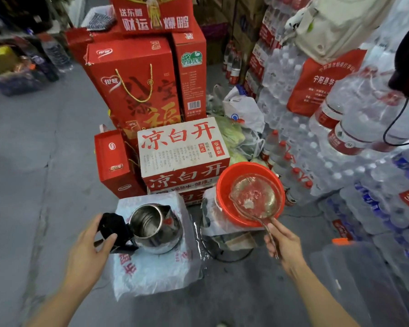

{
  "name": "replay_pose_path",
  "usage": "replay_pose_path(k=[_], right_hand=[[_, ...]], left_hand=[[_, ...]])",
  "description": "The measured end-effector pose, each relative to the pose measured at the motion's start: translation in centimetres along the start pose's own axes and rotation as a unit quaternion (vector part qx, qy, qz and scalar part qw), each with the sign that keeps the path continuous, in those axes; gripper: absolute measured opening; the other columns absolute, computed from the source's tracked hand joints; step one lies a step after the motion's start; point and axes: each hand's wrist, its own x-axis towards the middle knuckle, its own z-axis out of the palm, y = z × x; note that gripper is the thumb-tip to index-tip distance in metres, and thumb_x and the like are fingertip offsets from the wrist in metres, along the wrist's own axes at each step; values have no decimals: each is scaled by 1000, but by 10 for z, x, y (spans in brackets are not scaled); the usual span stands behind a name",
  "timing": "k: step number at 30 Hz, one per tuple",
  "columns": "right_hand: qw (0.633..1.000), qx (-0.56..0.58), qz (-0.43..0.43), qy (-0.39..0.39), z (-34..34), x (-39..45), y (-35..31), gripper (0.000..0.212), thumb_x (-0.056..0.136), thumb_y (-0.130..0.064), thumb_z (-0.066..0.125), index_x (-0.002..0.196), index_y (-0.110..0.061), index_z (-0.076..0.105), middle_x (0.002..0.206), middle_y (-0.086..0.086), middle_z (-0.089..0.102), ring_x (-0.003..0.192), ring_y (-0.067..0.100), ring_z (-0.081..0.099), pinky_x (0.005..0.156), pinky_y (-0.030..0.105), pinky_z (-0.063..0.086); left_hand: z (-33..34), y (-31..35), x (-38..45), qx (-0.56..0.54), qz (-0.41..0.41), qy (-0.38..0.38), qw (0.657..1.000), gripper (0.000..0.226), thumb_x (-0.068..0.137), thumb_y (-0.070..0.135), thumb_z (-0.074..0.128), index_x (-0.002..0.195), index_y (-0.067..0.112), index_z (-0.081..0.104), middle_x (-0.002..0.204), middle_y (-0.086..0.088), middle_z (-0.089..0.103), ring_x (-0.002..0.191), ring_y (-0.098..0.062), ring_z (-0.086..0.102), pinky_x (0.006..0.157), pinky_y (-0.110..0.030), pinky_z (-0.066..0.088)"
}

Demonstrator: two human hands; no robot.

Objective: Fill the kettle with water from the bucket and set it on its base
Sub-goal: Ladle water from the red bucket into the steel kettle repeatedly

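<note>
Fingers (273, 226) of the right hand (285, 244) are closed around the thin handle of a clear ladle (253, 197), whose wide bowl lies inside the red bucket (224, 185), just ahead of the grip. Whether the ladle bowl holds water, I cannot tell for sure. To the left of this grip stands the steel kettle (155, 228), lid open, interior looking dry, on a plastic-wrapped pack (151, 270). The left hand (87, 244) is half open, thumb and fingers curled beside the black lid and handle of the kettle, touching it or nearly so, not yet clamped on it. The kettle's base I cannot make out; a dark cable lies on the floor between the two grips.

Judging from this, the scooping step is in hand and filling is not yet begun. The next move calls for lifting the ladle level, carrying it left over the kettle mouth, and tipping slowly while the left hand steadies the kettle.

Beyond the bucket, a white carton (182, 147) reads 凉白开, with 今麦郎 and 熟水 in small print. A red gift box (132, 86) farther back shows 银鹭 and a large 福.
</note>
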Motion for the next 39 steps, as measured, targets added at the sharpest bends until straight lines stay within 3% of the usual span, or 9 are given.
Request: replay_pose_path(k=[11, 15, 18, 20, 25, 29, 33, 39], right_hand=[[994, -43, -75, -68, 29, -70, -10, 64, 87, -8, 66, 147, -15, 46, 51, 7, 52, 33, 13, 34, 32, 21, 30], [990, -38, -81, -107, 64, -101, -7, 65, 69, -19, 75, 130, -28, 57, 52, 10, 52, 32, 14, 34, 32, 21, 29], [987, -34, -71, -140, 92, -123, 4, 58, 68, -21, 80, 122, -33, 62, 57, 14, 53, 32, 14, 35, 32, 21, 29], [985, -29, -73, -152, 108, -134, 14, 67, 57, -35, 90, 120, -33, 65, 56, 14, 54, 32, 14, 35, 31, 21, 30], [987, -69, -77, -126, 136, -146, 39, 59, 89, -2, 67, 143, -19, 50, 52, 10, 54, 32, 12, 34, 32, 20, 29], [983, -109, -99, -107, 150, -151, 50, 58, 91, -2, 66, 145, -19, 50, 50, 7, 53, 32, 11, 35, 31, 19, 30], [982, -129, -117, -77, 163, -151, 59, 60, 91, 0, 66, 145, -19, 47, 49, 7, 52, 32, 9, 36, 30, 19, 31], [973, -157, -162, -42, 174, -148, 68, 57, 91, -4, 67, 134, -36, 47, 48, 5, 52, 35, 10, 38, 32, 21, 34]], left_hand=[[-10, -14, 0, -26, 9, -12, 1000, 66, 87, 20, 69, 145, 24, 38, 142, -11, 51, 126, -28, 54, 101, -50, 48], [-13, -5, -1, -32, 30, -9, 999, 65, 85, 13, 71, 143, 14, 42, 140, -11, 53, 125, -28, 53, 99, -37, 47], [-14, -3, 1, -20, 37, -20, 999, 67, 86, 19, 71, 145, 13, 40, 144, -11, 51, 130, -28, 49, 104, -43, 45], [-15, -3, 2, -21, 39, -29, 999, 67, 86, 20, 70, 146, 13, 39, 145, -11, 49, 132, -27, 47, 105, -46, 44], [-19, -3, 2, -12, 54, -32, 998, 66, 86, 22, 69, 144, 15, 40, 143, -9, 51, 126, -28, 51, 99, -42, 47], [-21, -8, 3, -6, 64, -41, 997, 66, 87, 27, 68, 145, 16, 37, 147, -5, 46, 122, -28, 54, 95, -42, 49], [-19, -9, 3, -8, 67, -34, 997, 66, 87, 28, 68, 144, 14, 38, 147, -7, 46, 129, -28, 49, 102, -42, 45], [-21, -11, 4, -4, 74, -33, 997, 64, 87, 28, 68, 142, 15, 39, 143, -7, 50, 128, -30, 49, 99, -45, 46]])
